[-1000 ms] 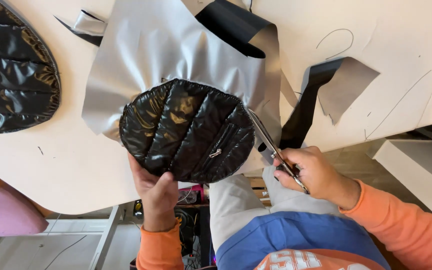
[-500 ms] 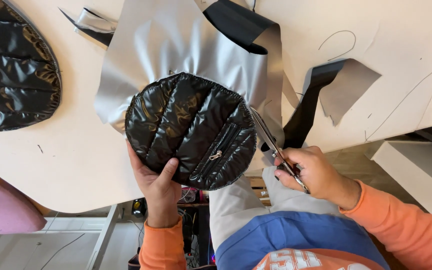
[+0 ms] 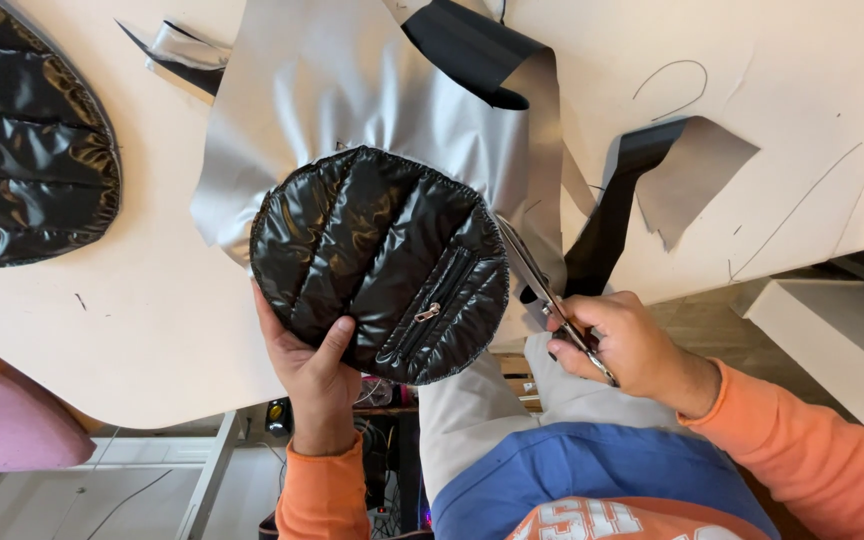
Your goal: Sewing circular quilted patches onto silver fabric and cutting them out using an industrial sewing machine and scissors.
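My left hand [image 3: 312, 375] grips the near edge of a round black quilted panel [image 3: 382, 262] with a small zipper, thumb pressed on top. The panel lies on a sheet of shiny silver fabric [image 3: 352, 100] spread over the table. My right hand [image 3: 622, 340] holds a pair of scissors [image 3: 537, 275]. Their blades point up and left along the panel's right edge, into the silver fabric.
A second black quilted piece [image 3: 22, 150] lies at the far left of the beige table [image 3: 152, 330]. Black fabric strips [image 3: 612, 220] and silver offcuts [image 3: 697, 175] lie to the right. A pink seat [image 3: 2, 425] sits below the table's left edge.
The quilted panel and silver fabric have shifted slightly right and toward me. My left thumb has moved further onto the panel. The scissors stay at its right edge.
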